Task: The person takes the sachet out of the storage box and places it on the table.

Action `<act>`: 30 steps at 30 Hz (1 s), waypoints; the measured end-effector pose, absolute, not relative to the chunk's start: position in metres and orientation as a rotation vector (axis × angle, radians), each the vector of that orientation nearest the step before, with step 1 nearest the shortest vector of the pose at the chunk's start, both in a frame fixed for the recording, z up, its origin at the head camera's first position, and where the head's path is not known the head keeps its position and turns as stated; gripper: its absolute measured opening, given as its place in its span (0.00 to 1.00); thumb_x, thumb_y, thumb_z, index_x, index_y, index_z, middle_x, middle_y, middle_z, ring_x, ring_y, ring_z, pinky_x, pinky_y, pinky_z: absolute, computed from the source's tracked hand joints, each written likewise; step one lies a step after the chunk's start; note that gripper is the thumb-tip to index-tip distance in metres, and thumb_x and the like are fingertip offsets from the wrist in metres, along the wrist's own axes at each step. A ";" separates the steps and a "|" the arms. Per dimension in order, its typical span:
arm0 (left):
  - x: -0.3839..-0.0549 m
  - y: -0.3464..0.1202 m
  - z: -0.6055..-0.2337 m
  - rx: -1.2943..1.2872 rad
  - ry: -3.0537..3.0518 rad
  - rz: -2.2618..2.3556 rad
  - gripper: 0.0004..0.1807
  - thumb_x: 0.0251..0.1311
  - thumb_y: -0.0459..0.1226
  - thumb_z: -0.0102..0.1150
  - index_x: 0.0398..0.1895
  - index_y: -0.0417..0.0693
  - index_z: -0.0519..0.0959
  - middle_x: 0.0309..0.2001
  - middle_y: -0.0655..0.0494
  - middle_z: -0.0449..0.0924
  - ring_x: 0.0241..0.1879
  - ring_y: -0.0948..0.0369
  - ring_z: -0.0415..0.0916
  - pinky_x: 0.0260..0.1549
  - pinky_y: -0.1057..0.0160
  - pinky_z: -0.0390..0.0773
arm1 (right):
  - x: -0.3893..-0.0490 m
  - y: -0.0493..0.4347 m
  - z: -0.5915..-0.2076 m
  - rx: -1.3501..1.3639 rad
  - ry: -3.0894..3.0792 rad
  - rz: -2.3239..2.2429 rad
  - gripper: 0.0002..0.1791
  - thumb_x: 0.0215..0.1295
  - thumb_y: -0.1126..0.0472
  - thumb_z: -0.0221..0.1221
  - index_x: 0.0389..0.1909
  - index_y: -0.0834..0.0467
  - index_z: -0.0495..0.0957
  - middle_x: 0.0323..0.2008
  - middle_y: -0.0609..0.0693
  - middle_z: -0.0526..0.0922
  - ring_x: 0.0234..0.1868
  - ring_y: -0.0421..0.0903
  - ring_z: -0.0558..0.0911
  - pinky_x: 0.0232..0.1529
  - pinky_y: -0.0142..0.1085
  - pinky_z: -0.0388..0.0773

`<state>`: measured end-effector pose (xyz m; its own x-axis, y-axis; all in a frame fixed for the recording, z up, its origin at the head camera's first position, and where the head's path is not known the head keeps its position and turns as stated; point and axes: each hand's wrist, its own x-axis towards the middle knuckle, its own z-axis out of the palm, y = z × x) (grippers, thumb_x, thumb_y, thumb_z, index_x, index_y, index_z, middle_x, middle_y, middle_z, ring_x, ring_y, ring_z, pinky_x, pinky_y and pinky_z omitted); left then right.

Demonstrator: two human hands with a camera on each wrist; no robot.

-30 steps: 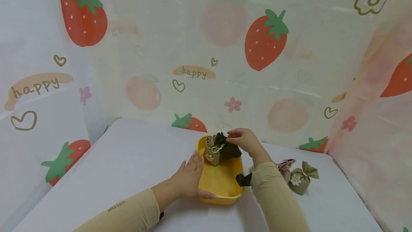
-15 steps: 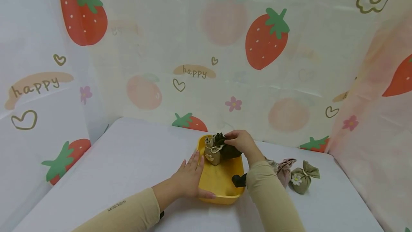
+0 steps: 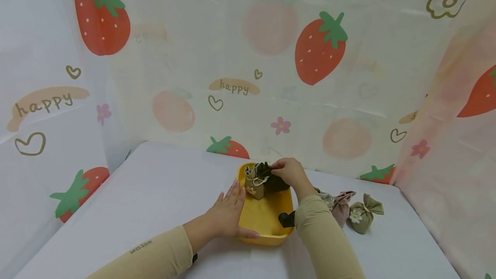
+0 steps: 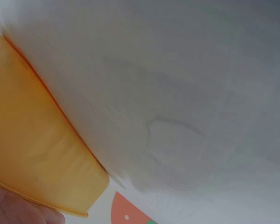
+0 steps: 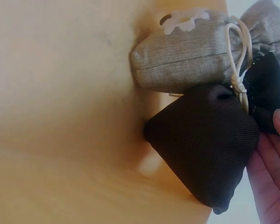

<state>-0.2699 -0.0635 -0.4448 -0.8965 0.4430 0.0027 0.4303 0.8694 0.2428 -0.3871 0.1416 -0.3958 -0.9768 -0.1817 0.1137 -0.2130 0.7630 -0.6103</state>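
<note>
The yellow plastic tray (image 3: 263,218) stands on the white table, a beige drawstring sachet (image 3: 253,189) with a flower at its far end. Beside that sachet is a black sachet (image 3: 277,184), its gathered neck pinched between thumb and fingers of my right hand (image 3: 291,175). The right wrist view shows the black sachet (image 5: 200,144) hanging against the beige one (image 5: 186,60), whose cream cord overlaps the dark neck. My left hand (image 3: 226,215) rests along the tray's left rim with fingers straight and thumb at the near edge. In the left wrist view its fingers (image 4: 23,207) touch the tray's rim.
Right of the tray, partly behind the right forearm, sit a pale grey sachet (image 3: 327,198), a pink sachet (image 3: 342,209) and a green sachet (image 3: 363,219) with a white flower. A strawberry-printed curtain (image 3: 232,115) encloses the table's back and sides.
My right hand has shifted slightly down and its forearm leftward, exposing the grey sachet. The black sachet's top has lowered a little. The left hand and tray stay put.
</note>
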 end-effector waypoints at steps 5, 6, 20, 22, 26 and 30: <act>-0.270 -0.063 -0.442 0.699 2.979 0.361 0.71 0.30 0.81 0.38 0.71 0.38 0.42 0.71 0.38 0.33 0.70 0.47 0.33 0.63 0.43 0.46 | -0.387 0.143 -0.395 0.307 -2.880 1.017 0.05 0.56 0.61 0.63 0.33 0.56 0.85 0.33 0.49 0.84 0.42 0.50 0.78 0.46 0.43 0.73; -0.270 -0.063 -0.442 0.700 2.979 0.364 0.71 0.31 0.81 0.39 0.71 0.38 0.43 0.71 0.38 0.33 0.70 0.47 0.34 0.63 0.43 0.46 | -0.387 0.143 -0.395 0.311 -2.875 1.013 0.05 0.56 0.61 0.63 0.32 0.56 0.85 0.33 0.49 0.84 0.42 0.50 0.78 0.46 0.43 0.73; -0.266 -0.063 -0.437 0.685 2.970 0.348 0.69 0.34 0.78 0.43 0.71 0.37 0.43 0.71 0.39 0.33 0.70 0.46 0.34 0.63 0.44 0.46 | -0.382 0.154 -0.375 0.196 -2.759 1.250 0.06 0.59 0.61 0.60 0.36 0.57 0.83 0.34 0.51 0.84 0.36 0.45 0.83 0.46 0.43 0.75; -0.266 -0.063 -0.437 0.686 2.975 0.346 0.69 0.34 0.79 0.42 0.71 0.37 0.43 0.71 0.38 0.33 0.70 0.46 0.35 0.63 0.44 0.46 | -0.381 0.157 -0.371 0.181 -2.734 1.318 0.07 0.59 0.62 0.60 0.36 0.58 0.83 0.36 0.52 0.84 0.37 0.46 0.84 0.47 0.44 0.75; -0.266 -0.062 -0.437 0.688 2.979 0.342 0.70 0.33 0.80 0.40 0.71 0.38 0.43 0.71 0.38 0.33 0.70 0.46 0.35 0.63 0.44 0.47 | -0.379 0.161 -0.365 0.163 -2.685 1.443 0.07 0.59 0.63 0.60 0.37 0.60 0.82 0.40 0.55 0.83 0.40 0.47 0.83 0.49 0.44 0.74; -0.267 -0.062 -0.438 0.690 2.977 0.336 0.70 0.33 0.79 0.41 0.71 0.38 0.43 0.71 0.39 0.33 0.70 0.46 0.35 0.63 0.44 0.47 | -0.376 0.164 -0.358 0.156 -2.653 1.491 0.08 0.58 0.63 0.61 0.38 0.62 0.82 0.41 0.56 0.83 0.39 0.47 0.83 0.48 0.42 0.75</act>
<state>-0.2671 -0.0619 -0.4375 -0.8973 0.4412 -0.0158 0.4266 0.8756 0.2265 -0.3760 0.1645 -0.3581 -0.9903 -0.0424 0.1324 -0.1352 0.5171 -0.8452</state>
